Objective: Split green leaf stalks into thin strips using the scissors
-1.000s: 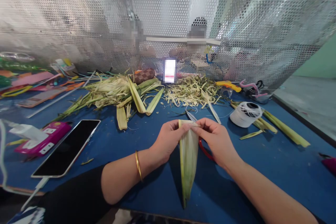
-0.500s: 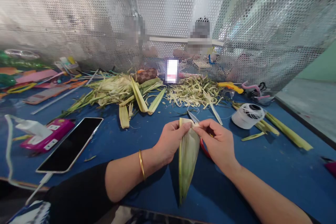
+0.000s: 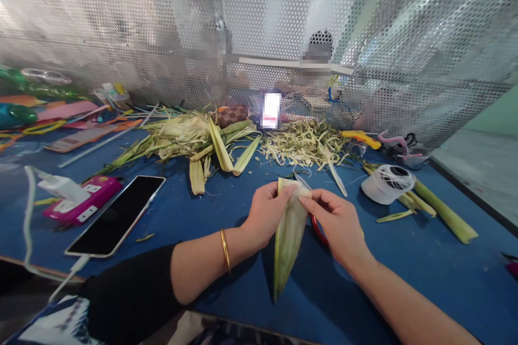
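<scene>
Between both hands a pale green corn husk (image 3: pixel 290 234) hangs with its wide end up and its pointed tip down. My left hand (image 3: pixel 267 213) is closed on the upper left edge, thumb on the front face. My right hand (image 3: pixel 336 222) pinches the upper right corner between thumb and fingers. Behind the husk and the right hand lie scissors (image 3: pixel 319 230) with a red handle, mostly covered; their blade tips point away from me. A white spool of thread (image 3: pixel 387 184) stands to the right of my right hand.
Husks (image 3: pixel 182 137) are heaped at the back left, with a pile of shredded strips (image 3: pixel 305 143) beside them. On the left lie a charging phone (image 3: pixel 117 215) and a magenta power strip (image 3: pixel 83 199). A perforated metal screen (image 3: pixel 267 16) rises behind the blue table (image 3: pixel 226 302).
The view has shifted slightly, so most things sit a little further right. The husk's lower tip has swung a bit up and left. Both hands keep their hold on it.
</scene>
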`<action>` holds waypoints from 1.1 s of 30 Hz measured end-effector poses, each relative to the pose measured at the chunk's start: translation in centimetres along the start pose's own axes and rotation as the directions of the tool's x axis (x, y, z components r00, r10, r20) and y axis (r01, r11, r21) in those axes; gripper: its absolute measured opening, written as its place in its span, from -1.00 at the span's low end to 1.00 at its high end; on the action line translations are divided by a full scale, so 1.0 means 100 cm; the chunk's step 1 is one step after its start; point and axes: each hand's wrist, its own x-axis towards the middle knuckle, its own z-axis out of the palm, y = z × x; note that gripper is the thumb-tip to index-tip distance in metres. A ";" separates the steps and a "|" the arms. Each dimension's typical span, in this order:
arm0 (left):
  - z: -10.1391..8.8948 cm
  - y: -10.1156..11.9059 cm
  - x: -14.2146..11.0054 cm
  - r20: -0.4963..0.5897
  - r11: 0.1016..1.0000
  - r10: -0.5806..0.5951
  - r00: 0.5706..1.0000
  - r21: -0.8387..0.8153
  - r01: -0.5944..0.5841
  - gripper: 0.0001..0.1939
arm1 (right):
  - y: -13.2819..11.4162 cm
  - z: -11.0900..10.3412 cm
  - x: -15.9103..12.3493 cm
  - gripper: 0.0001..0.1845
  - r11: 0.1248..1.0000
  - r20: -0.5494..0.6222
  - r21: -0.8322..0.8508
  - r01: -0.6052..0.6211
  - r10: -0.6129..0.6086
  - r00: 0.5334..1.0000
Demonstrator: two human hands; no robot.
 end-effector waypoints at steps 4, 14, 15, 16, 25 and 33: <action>-0.002 -0.005 0.003 -0.010 0.987 0.077 0.997 0.139 -0.075 -0.69 | 0.000 0.000 -0.003 -0.77 0.988 -0.062 -0.132 0.075 -0.084 0.995; -0.006 -0.008 0.012 -0.060 0.974 0.108 0.992 0.205 -0.093 -0.69 | 0.000 -0.006 -0.014 -0.88 0.741 0.012 -0.393 0.544 -0.588 0.809; -0.007 -0.008 0.014 -0.074 0.971 0.118 0.990 0.218 -0.099 -0.68 | -0.001 -0.007 -0.015 -0.89 0.726 0.010 -0.392 0.565 -0.610 0.792; -0.007 -0.009 0.015 -0.089 0.967 0.128 0.988 0.231 -0.105 -0.68 | -0.003 -0.008 -0.017 -0.90 0.716 0.000 -0.387 0.580 -0.629 0.777; -0.014 -0.015 0.031 -0.174 0.982 0.105 0.979 0.173 -0.075 -0.69 | -0.017 -0.011 -0.030 -0.86 0.715 -0.140 -0.168 0.679 -0.699 0.701; -0.024 -0.018 0.045 -0.261 0.981 0.135 0.956 0.170 -0.092 -0.70 | -0.037 -0.016 -0.046 -0.88 0.794 -0.307 0.047 0.607 -0.566 0.765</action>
